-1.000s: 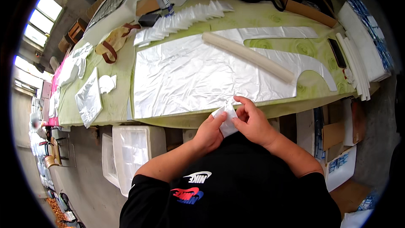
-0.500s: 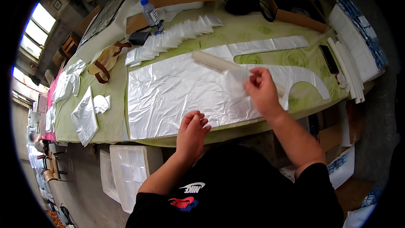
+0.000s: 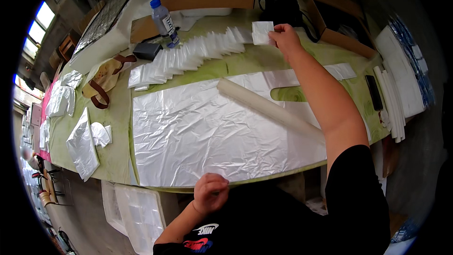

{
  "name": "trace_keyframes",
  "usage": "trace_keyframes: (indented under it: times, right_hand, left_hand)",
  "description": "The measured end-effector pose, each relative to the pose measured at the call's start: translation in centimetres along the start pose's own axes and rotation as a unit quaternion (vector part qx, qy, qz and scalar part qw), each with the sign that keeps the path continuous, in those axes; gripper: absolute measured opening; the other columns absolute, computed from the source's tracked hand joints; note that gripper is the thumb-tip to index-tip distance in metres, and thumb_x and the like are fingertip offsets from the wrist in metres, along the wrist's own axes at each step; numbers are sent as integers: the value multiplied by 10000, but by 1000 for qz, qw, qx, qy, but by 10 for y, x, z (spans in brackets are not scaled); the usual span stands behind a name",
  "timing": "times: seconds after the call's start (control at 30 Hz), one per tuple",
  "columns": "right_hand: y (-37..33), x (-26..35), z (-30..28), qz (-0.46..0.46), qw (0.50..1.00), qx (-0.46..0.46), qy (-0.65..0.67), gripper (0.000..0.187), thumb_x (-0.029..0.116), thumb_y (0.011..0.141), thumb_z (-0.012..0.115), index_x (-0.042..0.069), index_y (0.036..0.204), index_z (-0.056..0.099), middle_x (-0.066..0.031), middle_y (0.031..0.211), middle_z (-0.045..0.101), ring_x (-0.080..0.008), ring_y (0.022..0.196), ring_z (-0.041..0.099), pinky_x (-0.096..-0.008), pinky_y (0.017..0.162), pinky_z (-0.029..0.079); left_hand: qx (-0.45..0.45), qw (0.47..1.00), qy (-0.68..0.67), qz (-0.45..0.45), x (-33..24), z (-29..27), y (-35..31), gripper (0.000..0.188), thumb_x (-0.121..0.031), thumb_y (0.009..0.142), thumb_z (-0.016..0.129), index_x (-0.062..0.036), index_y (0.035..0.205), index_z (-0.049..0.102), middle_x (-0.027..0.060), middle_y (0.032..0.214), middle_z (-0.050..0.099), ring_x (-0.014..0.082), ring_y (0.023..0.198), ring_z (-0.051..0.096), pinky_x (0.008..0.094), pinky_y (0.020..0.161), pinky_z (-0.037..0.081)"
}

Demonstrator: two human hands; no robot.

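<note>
My right hand [image 3: 287,41] reaches to the far side of the table and pinches a small folded plastic bag [image 3: 261,33] by its right edge. That square lies at the right end of a long overlapping row of similar folded bags [image 3: 188,55]. By the near table edge, my left hand [image 3: 211,193] has its fingers curled in, with nothing visible in them. Just beyond it, a large white plastic vest bag [image 3: 179,137] is spread flat, wrinkled, its handles to the right and partly behind my right forearm. A pale tube [image 3: 264,106] rests slantwise across it.
A blue-capped bottle [image 3: 165,22] and a dark box [image 3: 147,50] stand behind the row. Cardboard boxes [image 3: 207,1] line the back. A cloth bag [image 3: 101,81] and loose white plastic [image 3: 83,146] lie left. A phone [image 3: 373,92] and white rolls [image 3: 390,101] lie right.
My right hand has moved from over the tube to the far row, carrying the folded bag there. My left hand has drawn back toward me. The view has shifted slightly.
</note>
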State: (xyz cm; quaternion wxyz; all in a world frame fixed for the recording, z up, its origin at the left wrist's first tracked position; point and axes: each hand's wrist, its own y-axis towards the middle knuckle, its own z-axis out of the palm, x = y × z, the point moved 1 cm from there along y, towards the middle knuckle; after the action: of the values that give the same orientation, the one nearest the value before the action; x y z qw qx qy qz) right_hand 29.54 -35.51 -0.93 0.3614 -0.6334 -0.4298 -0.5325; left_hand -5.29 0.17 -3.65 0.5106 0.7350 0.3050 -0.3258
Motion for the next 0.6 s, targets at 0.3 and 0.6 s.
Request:
trace_keyframes:
  times: [0.3,0.6]
  right_hand:
    - [53,-24,52,-47,946,-4,-322,398,292,793,756,95,1123,657,-138,1101,666,-296,975,660,-370,854,540]
    - [84,-25,79,-267,930,86,-239,416,386,872,664,133,1202,693,-166,1237,664,-348,1075,646,-384,954,508]
  left_hand:
    - [29,999,-5,20,22,-5,-5,311,23,723,793,-104,985,684,66,997,690,224,826,682,316,679,557]
    - [45,998,-39,-15,25,-10,-7,237,-52,785,811,-90,989,697,63,1007,692,227,877,676,334,727,562]
